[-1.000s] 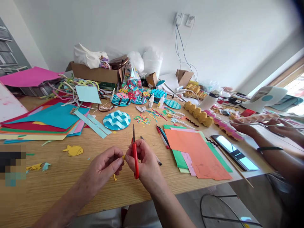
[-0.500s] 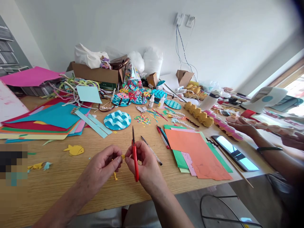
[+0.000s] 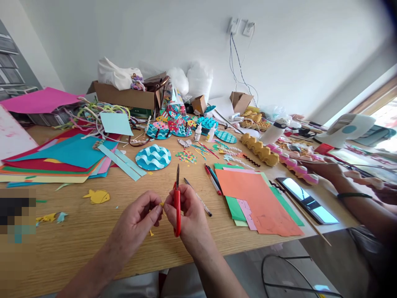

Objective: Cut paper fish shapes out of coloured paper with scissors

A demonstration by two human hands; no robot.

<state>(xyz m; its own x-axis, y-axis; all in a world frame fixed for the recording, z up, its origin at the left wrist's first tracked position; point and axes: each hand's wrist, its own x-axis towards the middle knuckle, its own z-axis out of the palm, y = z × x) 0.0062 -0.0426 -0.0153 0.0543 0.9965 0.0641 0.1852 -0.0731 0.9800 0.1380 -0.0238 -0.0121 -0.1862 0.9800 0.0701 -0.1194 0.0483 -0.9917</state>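
1. Left hand [image 3: 136, 221] pinched a tiny yellow paper scrap [image 3: 161, 204], fingertips together, left of the red scissors [image 3: 177, 203].
2. Right hand [image 3: 187, 215] was clamped on the red scissors, blades pointing away, above the surface [image 3: 93, 231].
3. A pencil [image 3: 197, 202] lay just right of the scissors.
4. Farther right of the scissors, an orange sheet [image 3: 254, 196] lay flat.
5. A co-worker's hand [image 3: 322, 169] was well right of them.

The wooden table [image 3: 93, 236] bears coloured paper sheets [image 3: 62, 159] at ten o'clock, orange paper [image 3: 257, 198] (three o'clock), and a yellow paper fish [image 3: 96, 196].
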